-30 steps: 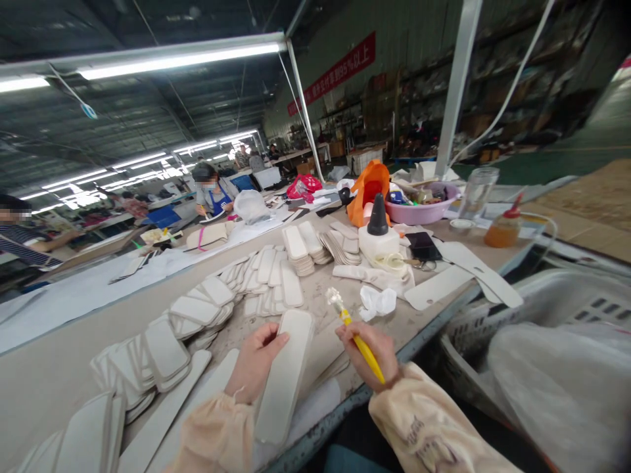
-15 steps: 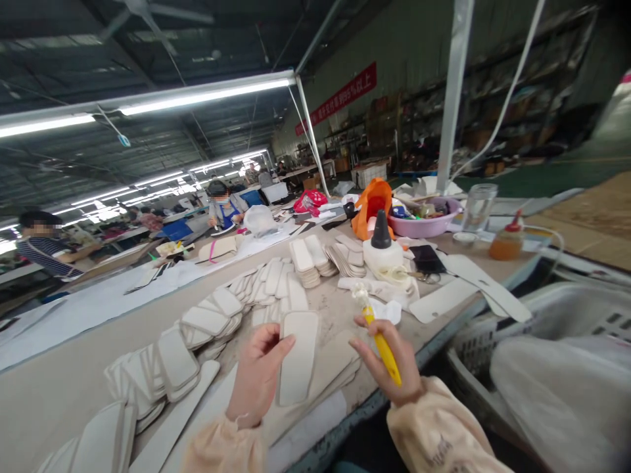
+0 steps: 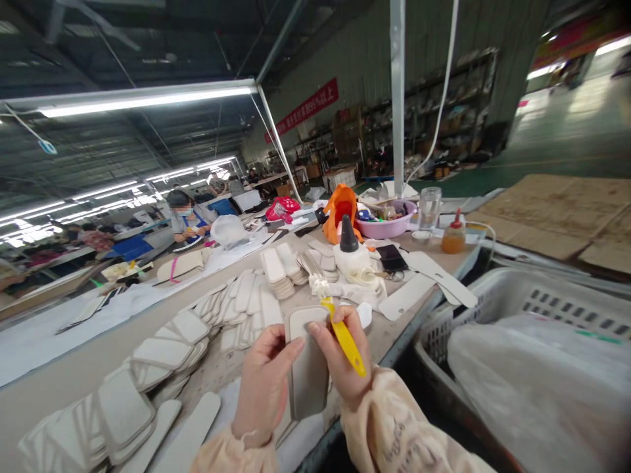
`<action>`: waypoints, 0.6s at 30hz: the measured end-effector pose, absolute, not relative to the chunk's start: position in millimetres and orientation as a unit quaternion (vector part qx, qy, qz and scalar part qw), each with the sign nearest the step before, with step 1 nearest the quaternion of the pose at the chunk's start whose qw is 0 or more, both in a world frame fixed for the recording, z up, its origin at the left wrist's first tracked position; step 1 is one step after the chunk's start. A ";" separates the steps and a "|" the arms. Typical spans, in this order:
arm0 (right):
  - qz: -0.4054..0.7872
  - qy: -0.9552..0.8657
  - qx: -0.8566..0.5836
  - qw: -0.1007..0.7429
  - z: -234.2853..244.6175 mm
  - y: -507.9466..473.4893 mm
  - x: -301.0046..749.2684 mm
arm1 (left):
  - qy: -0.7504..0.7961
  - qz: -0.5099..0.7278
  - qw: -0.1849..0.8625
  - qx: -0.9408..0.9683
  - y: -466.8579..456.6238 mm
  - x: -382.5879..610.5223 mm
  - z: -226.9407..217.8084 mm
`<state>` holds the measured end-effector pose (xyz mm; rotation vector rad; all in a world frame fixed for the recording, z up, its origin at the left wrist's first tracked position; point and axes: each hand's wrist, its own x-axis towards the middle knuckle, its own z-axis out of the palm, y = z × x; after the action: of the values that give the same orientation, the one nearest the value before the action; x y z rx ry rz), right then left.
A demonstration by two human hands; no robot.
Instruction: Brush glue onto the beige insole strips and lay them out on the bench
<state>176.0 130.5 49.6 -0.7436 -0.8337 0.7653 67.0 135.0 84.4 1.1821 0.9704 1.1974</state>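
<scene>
A pale rounded panel (image 3: 309,381) was held upright above the near edge of the table (image 3: 224,364), pinched at its left side by the left hand (image 3: 261,387) and touched near its right edge by the thumb of the right hand (image 3: 342,371), in which a yellow-handled brush (image 3: 351,348) was gripped.

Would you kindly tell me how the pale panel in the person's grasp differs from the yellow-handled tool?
Shape: the pale panel is broad and flat with rounded corners; the yellow-handled tool is slim and long.
Surface: the panel looks smooth, while the tool's tip is white and clumpy.
Hold: the left hand grips the panel; the right hand holds the tool.
Shared: both are in the person's grasp.
</scene>
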 end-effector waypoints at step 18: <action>0.359 -0.363 -0.357 0.782 40.2 148.1 196.3 | 0.440 0.308 0.667 0.516 124.0 53.0 17.3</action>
<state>196.3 148.1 40.2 -0.7699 -0.7841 0.7750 53.0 124.0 17.3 1.1634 0.9939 0.6956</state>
